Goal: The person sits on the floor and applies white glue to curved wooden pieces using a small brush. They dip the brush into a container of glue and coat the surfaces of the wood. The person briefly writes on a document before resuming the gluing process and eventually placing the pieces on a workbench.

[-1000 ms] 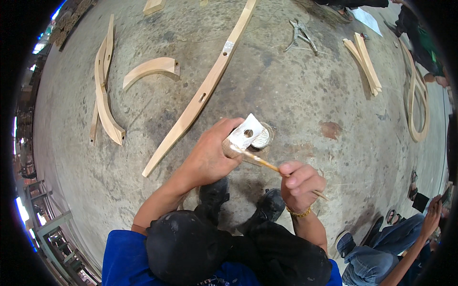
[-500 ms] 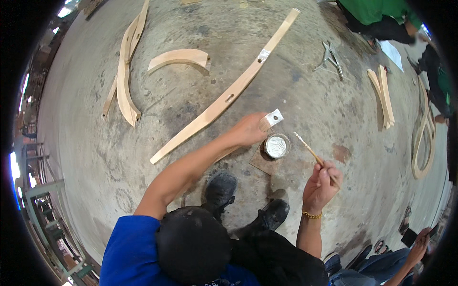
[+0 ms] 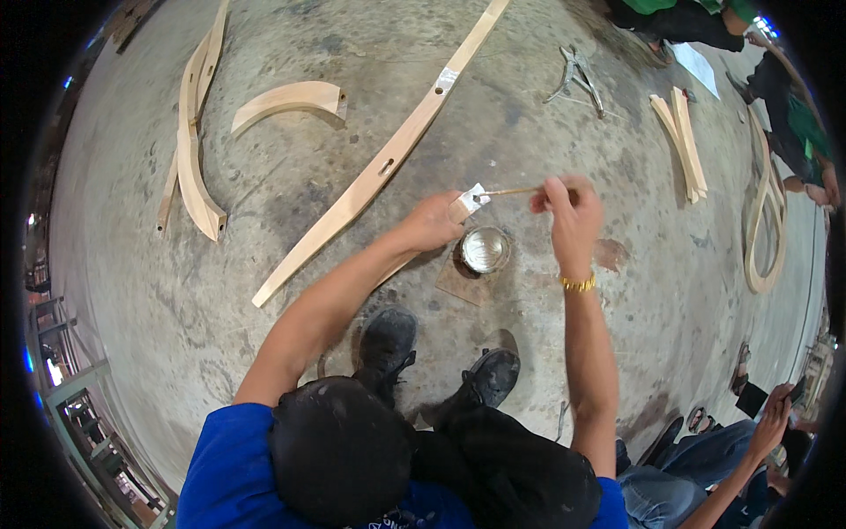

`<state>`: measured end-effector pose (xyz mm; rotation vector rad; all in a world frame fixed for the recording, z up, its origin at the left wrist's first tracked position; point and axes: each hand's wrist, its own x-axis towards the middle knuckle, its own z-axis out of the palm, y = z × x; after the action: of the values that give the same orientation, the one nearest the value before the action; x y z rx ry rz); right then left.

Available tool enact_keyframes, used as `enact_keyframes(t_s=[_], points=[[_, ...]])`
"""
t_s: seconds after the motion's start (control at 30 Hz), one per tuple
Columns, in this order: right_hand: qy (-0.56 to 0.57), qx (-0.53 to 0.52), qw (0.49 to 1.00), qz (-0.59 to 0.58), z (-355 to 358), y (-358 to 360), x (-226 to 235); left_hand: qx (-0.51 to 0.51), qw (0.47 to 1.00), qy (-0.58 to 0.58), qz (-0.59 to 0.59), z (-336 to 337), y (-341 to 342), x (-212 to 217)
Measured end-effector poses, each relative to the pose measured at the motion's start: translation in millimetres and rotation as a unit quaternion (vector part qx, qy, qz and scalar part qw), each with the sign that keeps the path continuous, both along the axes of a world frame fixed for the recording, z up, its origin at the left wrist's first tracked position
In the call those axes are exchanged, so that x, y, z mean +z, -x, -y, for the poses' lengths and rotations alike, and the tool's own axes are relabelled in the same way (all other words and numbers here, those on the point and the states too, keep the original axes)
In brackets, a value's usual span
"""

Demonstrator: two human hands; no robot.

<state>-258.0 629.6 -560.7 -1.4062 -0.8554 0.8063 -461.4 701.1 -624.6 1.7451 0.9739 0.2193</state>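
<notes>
My left hand is closed round a curved wooden piece whose end is coated white and has a dark hole. In my right hand is a thin wooden stick, pinched between the fingers. Its tip touches the white end, at or beside the hole; which of the two I cannot tell. Below stands an open round tub of white, glue-like paste, on a small brown board. A long curved wooden part with a slot, a hole and a white-smeared patch lies on the floor beyond my left hand.
Curved wooden parts and an arched piece lie at the left. Locking pliers, wooden slats and a looped wooden frame lie to the right. Other people are at the right edge; a metal rack is at the left.
My right hand has moved up and left, bringing the stick from beside the tub onto the white end. My left hand still holds the wooden piece. The whole view has shifted slightly.
</notes>
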Motion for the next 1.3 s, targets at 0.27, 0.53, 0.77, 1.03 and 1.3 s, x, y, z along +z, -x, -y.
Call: enact_keyframes(t_s=[0.27, 0.53, 0.77, 1.03, 1.3], points=[[0.066, 0.143, 0.983, 0.092, -46, -5, 6, 0.001, 0.999, -0.020, 0.027, 1, -4, -5], [0.092, 0.203, 0.974, 0.049, -47, -10, 6, 0.031, 0.998, 0.022, 0.050, 5, -4, -3], [0.083, 0.211, 0.971, 0.073, -39, -25, 4, 0.006, 0.999, 0.024, 0.031, 3, -8, 0], [0.068, -0.118, 0.940, -0.314, 75, -23, -60, 0.007, 1.000, 0.002, -0.022, 5, 1, -9], [0.268, -0.148, 0.808, -0.503, 161, 26, -102, -0.012, 0.998, -0.056, -0.038, -15, 15, 17]])
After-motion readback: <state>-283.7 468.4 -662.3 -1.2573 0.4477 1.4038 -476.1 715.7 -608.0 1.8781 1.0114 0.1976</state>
